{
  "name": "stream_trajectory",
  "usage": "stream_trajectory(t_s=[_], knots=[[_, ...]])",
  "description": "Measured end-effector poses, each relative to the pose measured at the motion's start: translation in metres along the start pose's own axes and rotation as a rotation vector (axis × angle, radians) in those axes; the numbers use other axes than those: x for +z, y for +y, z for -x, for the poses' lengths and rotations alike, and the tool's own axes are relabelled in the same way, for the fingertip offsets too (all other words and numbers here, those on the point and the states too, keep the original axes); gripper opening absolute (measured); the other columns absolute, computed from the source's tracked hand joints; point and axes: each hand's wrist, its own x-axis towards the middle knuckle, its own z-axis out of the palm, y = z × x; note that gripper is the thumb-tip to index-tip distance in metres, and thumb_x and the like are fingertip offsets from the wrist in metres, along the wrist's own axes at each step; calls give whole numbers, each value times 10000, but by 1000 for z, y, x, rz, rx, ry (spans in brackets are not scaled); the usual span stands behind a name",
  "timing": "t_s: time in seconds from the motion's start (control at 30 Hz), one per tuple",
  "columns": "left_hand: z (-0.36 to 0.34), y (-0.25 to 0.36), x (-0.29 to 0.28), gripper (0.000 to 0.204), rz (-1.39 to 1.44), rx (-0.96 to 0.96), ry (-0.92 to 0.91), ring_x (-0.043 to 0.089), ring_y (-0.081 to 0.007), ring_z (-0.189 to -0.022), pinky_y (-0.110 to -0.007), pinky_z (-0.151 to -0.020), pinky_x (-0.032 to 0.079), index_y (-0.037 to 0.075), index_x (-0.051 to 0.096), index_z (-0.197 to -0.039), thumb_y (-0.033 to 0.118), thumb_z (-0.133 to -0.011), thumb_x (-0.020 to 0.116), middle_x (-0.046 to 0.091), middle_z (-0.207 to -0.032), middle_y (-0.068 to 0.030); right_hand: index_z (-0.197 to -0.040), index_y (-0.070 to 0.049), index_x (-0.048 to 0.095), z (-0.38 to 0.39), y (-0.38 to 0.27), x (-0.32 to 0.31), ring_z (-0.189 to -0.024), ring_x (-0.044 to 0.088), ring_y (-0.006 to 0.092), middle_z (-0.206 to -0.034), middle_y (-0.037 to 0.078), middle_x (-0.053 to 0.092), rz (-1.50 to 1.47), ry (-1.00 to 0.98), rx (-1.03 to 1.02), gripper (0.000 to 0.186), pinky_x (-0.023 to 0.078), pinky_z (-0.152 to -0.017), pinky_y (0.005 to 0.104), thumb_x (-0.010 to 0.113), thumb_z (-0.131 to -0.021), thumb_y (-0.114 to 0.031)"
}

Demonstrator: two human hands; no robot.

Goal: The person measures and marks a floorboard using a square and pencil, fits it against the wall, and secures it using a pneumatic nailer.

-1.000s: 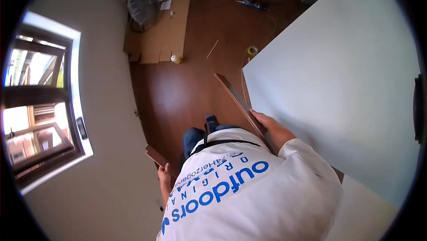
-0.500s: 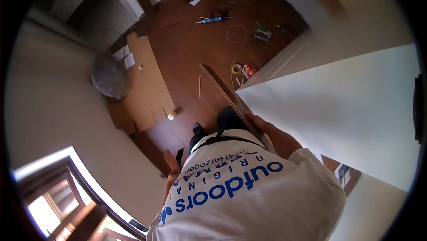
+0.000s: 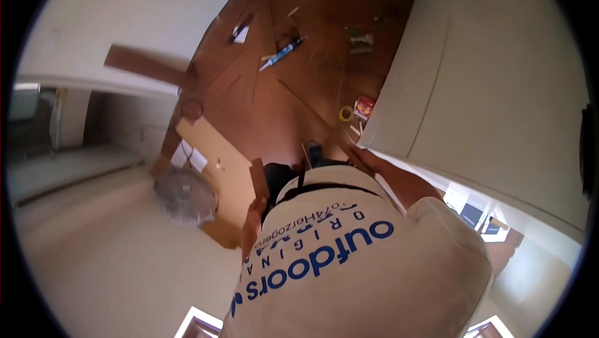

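Note:
My left hand (image 3: 254,213) is closed on a short brown wooden board (image 3: 259,177) that stands up beside my left hip. My right hand (image 3: 368,160) grips a long narrow wooden plank (image 3: 331,130), held out forward past my right hip and slightly smeared by motion. Both forearms flank my white shirt (image 3: 362,275); my dark trouser legs (image 3: 277,176) and one sock-covered foot (image 3: 315,151) show below it.
A white cabinet (image 3: 437,88) stands right. Left are cardboard (image 3: 228,163), a fan (image 3: 184,197) and a doorway (image 3: 75,126). On the wooden floor (image 3: 249,119) ahead lie a blue caulking gun (image 3: 281,52), yellow tape roll (image 3: 346,113), red box (image 3: 364,107), small tools (image 3: 362,41) and several strips.
My view has turned toward the far floor and doorway; the window has mostly left the picture and the fan sits lower. Both hands still hold their boards, the long plank moving along with me.

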Motion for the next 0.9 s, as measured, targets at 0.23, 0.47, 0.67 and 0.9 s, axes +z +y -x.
stream_trajectory(t_s=[0.23,0.47,0.67,0.9], knots=[[-247,140,-38,618,-467,312,-282,544,-186,-914,-345,-863,460,-16,703,-1084,593,-1016,622,661,-949,-63,-946,11,786,-85,-133,45,-771,718,241,-842,141,756,125,194,-71,832,568,-769,364,408,-1035,-725],[-280,361,-8,321,-412,242,-467,632,-138,-814,-270,-696,525,-10,676,-1041,311,-1042,664,678,-882,-70,-1211,73,730,-99,-248,95,-1121,687,314,-1206,267,717,191,467,-20,917,502,-1005,389,467,-973,-772],[-325,475,102,271,-559,69,-736,682,-146,-969,-270,-789,557,33,714,-1194,244,-1076,590,747,-1022,-64,-1192,54,752,-119,-273,44,-1069,698,295,-1136,231,748,-422,296,87,866,484,-1034,370,424,-1025,-729],[-370,612,273,559,-1471,639,-503,736,-364,-979,-449,-875,563,48,780,-1150,548,-1052,550,761,-1091,-208,-816,-160,640,-148,-375,-60,-543,526,163,-654,1,555,-863,347,41,675,429,-523,312,472,-971,-796]])
